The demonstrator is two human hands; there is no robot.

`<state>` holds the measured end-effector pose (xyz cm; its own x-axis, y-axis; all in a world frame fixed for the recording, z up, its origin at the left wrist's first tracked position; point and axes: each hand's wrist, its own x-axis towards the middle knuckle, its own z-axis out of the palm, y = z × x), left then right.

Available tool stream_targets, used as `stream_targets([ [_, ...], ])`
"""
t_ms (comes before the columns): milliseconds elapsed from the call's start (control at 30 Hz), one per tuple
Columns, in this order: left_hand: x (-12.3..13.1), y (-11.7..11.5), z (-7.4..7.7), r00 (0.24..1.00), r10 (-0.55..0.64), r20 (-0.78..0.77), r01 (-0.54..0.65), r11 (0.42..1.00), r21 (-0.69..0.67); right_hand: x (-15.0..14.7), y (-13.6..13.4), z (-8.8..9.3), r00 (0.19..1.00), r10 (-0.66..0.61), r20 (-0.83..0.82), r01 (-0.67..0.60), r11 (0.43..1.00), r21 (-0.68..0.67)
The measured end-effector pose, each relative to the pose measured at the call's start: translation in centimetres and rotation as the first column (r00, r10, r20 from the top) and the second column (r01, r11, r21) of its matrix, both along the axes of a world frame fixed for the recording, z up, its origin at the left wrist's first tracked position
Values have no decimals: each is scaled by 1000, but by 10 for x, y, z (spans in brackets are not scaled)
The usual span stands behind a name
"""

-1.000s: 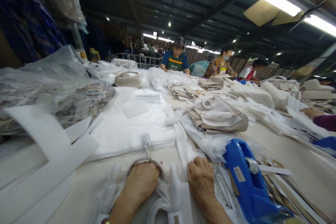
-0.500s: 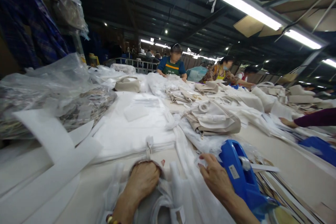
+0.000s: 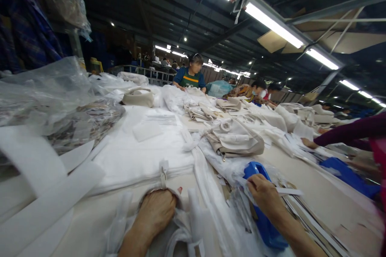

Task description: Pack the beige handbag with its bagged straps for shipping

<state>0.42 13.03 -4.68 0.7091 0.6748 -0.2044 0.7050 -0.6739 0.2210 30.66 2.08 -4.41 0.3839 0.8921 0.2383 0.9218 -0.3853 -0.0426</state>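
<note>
A beige bag (image 3: 177,231) with white foam-wrapped straps lies low in front of me. My left hand (image 3: 159,207) is at its mouth, fingers tucked inside the opening and hidden, the thumb tip showing at the right rim. A small loop (image 3: 163,174) stands up at the bag's far edge. My right hand (image 3: 263,192) is closed, over a blue tape dispenser (image 3: 267,229) that it partly covers. Its fingertips pinch thin clear plastic (image 3: 241,202), which blurs into the sheets beneath.
White foam sheets (image 3: 141,156) are stacked ahead, white strips (image 3: 54,204) at left. A folded beige bag (image 3: 235,140) lies beyond my right hand, another blue dispenser (image 3: 350,174) farther right. Co-workers stand around the table; a purple sleeve (image 3: 350,130) reaches in from the right.
My right hand has moved right, from beside the blue dispenser to over it, and its fingers are closer together. My left hand stays at the bag's mouth. The view has turned slightly right.
</note>
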Motion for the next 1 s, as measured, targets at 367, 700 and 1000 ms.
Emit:
stream_targets([
  [367,-1,1,-3,999,-21,-35,21,1000,-2,-22,1,-21,996,-66,-63,51,973,-226],
  [700,1,2,-7,997,-37,-66,37,999,-12,-21,-7,-51,940,-96,-326,65,992,-104],
  [1000,2,3,-5,1000,-14,-17,14,999,-39,28,19,-33,893,-139,-427,264,932,249],
])
